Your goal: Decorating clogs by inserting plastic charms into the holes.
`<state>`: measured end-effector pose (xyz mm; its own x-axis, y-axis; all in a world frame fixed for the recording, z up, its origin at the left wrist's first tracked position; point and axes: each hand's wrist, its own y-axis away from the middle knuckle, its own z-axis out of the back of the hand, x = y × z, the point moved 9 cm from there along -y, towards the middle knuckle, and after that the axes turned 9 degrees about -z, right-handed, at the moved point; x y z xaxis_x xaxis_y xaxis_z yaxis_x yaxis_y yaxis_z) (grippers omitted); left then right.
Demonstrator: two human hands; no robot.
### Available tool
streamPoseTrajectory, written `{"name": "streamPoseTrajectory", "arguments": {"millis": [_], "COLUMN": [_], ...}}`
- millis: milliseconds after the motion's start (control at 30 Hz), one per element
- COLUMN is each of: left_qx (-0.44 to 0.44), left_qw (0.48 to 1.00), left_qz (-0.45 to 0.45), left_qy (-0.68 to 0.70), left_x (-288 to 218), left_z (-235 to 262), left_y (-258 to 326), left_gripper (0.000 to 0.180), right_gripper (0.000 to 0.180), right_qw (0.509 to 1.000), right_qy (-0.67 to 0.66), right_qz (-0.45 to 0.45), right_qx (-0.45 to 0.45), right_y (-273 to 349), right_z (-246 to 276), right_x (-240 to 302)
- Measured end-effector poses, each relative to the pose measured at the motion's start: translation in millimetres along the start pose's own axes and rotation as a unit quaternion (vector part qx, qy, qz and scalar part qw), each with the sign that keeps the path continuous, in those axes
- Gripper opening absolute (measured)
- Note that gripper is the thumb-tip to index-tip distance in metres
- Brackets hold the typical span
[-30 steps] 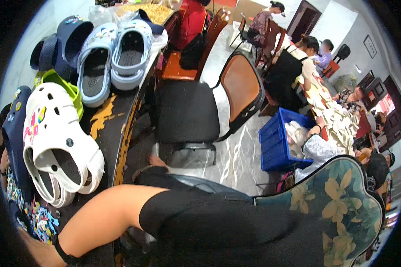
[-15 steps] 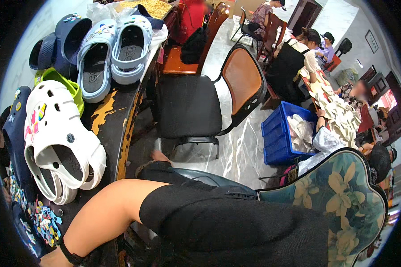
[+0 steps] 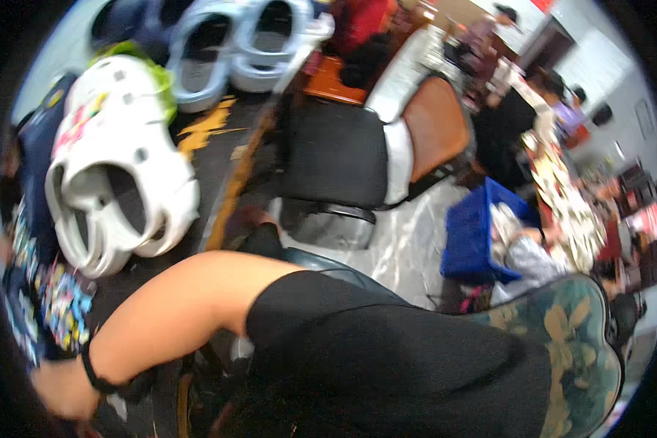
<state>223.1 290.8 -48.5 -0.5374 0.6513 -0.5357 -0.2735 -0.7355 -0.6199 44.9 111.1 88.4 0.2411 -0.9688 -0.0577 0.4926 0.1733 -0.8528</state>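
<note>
My right hand (image 3: 64, 388), with a black band at the wrist, reaches over the table at the lower left. Motion smears its fingers, and I cannot tell what, if anything, they hold. Just above it is a pile of small colourful shoe charms (image 3: 64, 303). A pair of white clogs (image 3: 135, 157) with bright charms stands farther up the dark table (image 3: 215, 157). Dark blue clogs (image 3: 38, 182) lie along its left side. Behind the white pair are a lime green clog (image 3: 164, 91) and light blue clogs (image 3: 197, 55). My left hand is out of view.
A black chair (image 3: 336, 157) with a brown back stands beside the table. To the right are a blue crate (image 3: 482, 233) with pale pieces and a flowered chair back (image 3: 573, 350). Several people sit along another table heaped with cream-coloured pieces (image 3: 569, 197).
The view has shifted, so the clogs and chair sit higher and most things farther right. My right hand shows more fully now, and the picture is more blurred.
</note>
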Motion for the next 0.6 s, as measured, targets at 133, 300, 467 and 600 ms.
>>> {"name": "streamPoseTrajectory", "arguments": {"millis": [133,300,467,600], "left_qx": [-0.072,-0.172,-0.31,-0.31], "left_qw": [0.983,0.915,0.886,0.824], "left_qz": [0.089,0.187,0.141,0.123], "left_qy": [-0.147,-0.314,0.316,0.458], "left_x": [-11.3,-79.5,-92.6,-76.7], "left_z": [131.7,274.7,276.8,269.5], "left_y": [66.8,172.1,150.8,142.3], "left_gripper": [0.06,0.062,0.049,0.04], "right_gripper": [0.034,0.081,0.079,0.06], "right_qw": [0.962,0.959,0.979,0.917], "right_qy": [-0.184,-0.181,-0.04,-0.164], "right_qz": [-0.176,-0.104,-0.179,-0.348], "right_qx": [-0.101,-0.191,-0.085,-0.108], "right_y": [10.4,39.0,25.8,29.2], "right_z": [67.9,116.4,107.7,101.9], "right_x": [-29.2,-39.6,-37.3,-82.4]}}
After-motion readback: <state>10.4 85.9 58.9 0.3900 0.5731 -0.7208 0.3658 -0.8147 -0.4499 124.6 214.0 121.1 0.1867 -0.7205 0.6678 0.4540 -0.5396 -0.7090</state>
